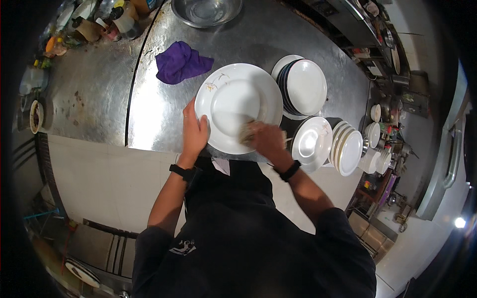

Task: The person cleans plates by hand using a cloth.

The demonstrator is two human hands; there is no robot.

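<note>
A large white plate with a small floral print on its rim lies in front of me near the counter's edge. My left hand grips its left rim, thumb over the top and fingers reaching beneath. Pressed onto the plate's lower right is a crumpled pale cloth, bunched under my right hand. That hand is slightly blurred, and its fingertips are partly hidden by the cloth. A purple cloth lies crumpled beyond the plate.
To the right stand a stack of white plates, a patterned plate and another row of plates. A metal bowl sits at the far edge. Bottles crowd the far left of the steel counter.
</note>
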